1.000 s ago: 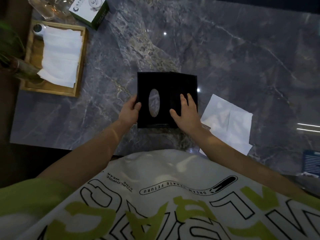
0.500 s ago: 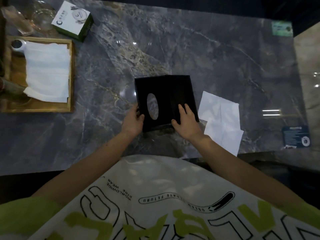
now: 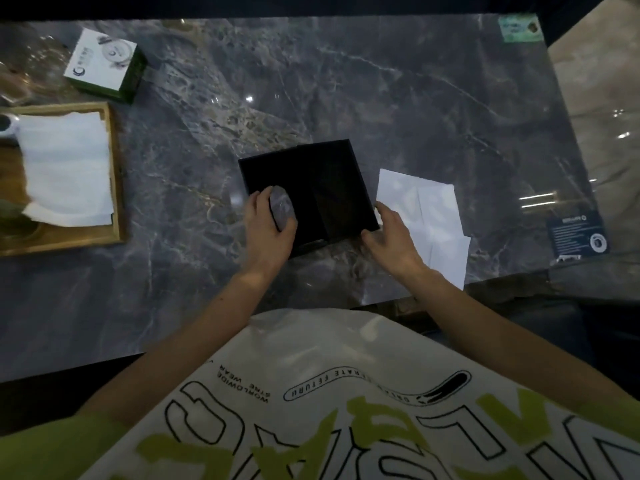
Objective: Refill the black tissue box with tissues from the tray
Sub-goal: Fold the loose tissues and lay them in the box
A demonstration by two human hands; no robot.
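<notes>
The black tissue box lies on the dark marble table in the middle of the view, its oval opening facing up. My left hand grips its near left part, fingers curled over the oval opening. At the box's near right corner, my right hand touches the edge with fingers spread. A stack of white tissues rests in the wooden tray at the far left.
Loose white tissues lie on the table just right of the box. A white and green carton stands at the back left. A dark card sits near the right edge. The table's front edge runs close to my body.
The box has turned slightly. My left hand slid from the box's left edge onto the oval opening. My right hand moved off the top to the near right corner.
</notes>
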